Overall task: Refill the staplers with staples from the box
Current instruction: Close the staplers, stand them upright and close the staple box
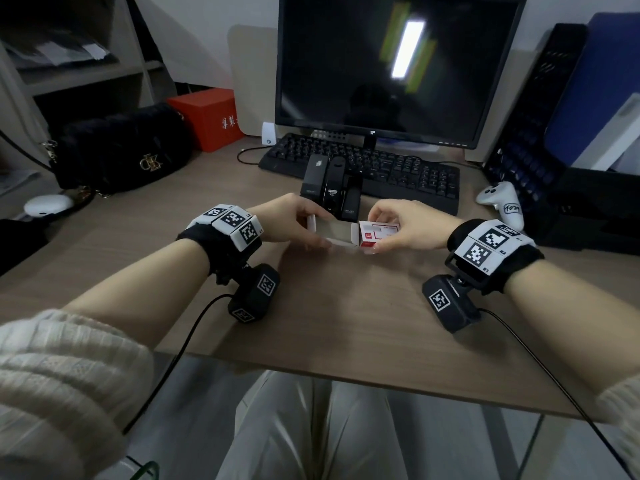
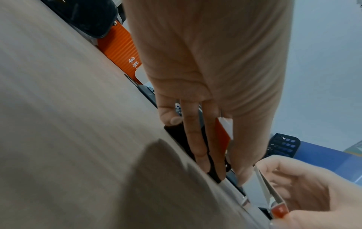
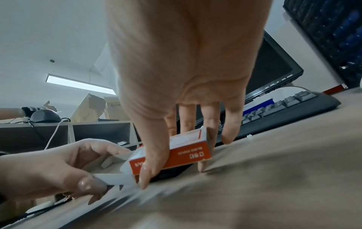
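A small red and white staple box (image 1: 375, 234) is held just above the desk between both hands. My right hand (image 1: 379, 232) grips the box body, thumb on the near red side (image 3: 188, 152) and fingers behind it. My left hand (image 1: 313, 226) pinches the box's opened white flap (image 3: 114, 179) between thumb and forefinger. The open end (image 1: 337, 230) faces left; what is inside is hidden. Three black staplers (image 1: 333, 185) stand together just behind the hands, in front of the keyboard. In the left wrist view the box (image 2: 280, 209) shows at the lower right.
A black keyboard (image 1: 398, 171) and a dark monitor (image 1: 391, 64) stand behind the staplers. A black handbag (image 1: 121, 150) and a red box (image 1: 207, 116) sit at the left. At the right lie a white controller (image 1: 502, 202) and a black file rack (image 1: 533, 116). The desk edge (image 1: 346, 372) is near me.
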{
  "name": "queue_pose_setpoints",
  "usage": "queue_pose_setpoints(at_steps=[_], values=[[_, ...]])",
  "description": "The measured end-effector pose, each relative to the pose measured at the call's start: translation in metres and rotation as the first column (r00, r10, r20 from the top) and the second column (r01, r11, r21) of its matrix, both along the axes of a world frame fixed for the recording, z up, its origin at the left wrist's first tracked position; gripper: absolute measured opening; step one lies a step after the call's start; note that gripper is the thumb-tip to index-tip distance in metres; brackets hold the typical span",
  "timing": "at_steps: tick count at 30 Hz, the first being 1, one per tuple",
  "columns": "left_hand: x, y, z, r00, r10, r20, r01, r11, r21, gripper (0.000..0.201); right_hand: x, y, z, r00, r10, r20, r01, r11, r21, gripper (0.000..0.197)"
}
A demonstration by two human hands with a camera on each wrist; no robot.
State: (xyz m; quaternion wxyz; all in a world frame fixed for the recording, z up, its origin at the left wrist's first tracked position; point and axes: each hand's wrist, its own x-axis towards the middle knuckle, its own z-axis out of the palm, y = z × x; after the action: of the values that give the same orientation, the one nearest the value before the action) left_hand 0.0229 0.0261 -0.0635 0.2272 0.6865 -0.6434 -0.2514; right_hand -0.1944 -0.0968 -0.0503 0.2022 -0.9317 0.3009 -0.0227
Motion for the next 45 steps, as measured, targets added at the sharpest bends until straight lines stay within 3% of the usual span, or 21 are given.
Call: queue_pose_setpoints(at_steps=[8,18,24,37,45], values=[[-0.0012,0.0020,0.0048,0.998,-0.014,-0.065,0.010,0.998,-0.057,0.045,0.0005,-0.0006,0.0014,0.999,0.035,0.019,-0.034,0.999,-0.015,0.047],[-0.0032,0.0019,0.0054,0.989,-0.008,-0.148,-0.003,0.997,-0.074,0.044,0.0019,-0.0031,0.0018,0.999,0.010,0.035,-0.012,0.999,0.038,0.045],[0.0009,0.0002,0.0047,0.992,0.020,-0.126,-0.030,0.997,-0.076,0.048,0.0007,0.0018,0.0025,0.997,0.015,0.076,-0.023,0.993,0.116,0.043],[0.0025,0.0001,0.0059,0.994,0.077,-0.081,-0.086,0.991,-0.103,0.051,0.0020,0.0014,0.0010,0.993,0.018,0.116,-0.023,0.999,0.047,0.053],[0.0028,-0.0012,0.0051,0.993,0.113,-0.025,-0.115,0.987,-0.109,0.053,0.0007,-0.0002,-0.0019,0.970,0.099,0.222,-0.146,0.968,0.205,0.047]])
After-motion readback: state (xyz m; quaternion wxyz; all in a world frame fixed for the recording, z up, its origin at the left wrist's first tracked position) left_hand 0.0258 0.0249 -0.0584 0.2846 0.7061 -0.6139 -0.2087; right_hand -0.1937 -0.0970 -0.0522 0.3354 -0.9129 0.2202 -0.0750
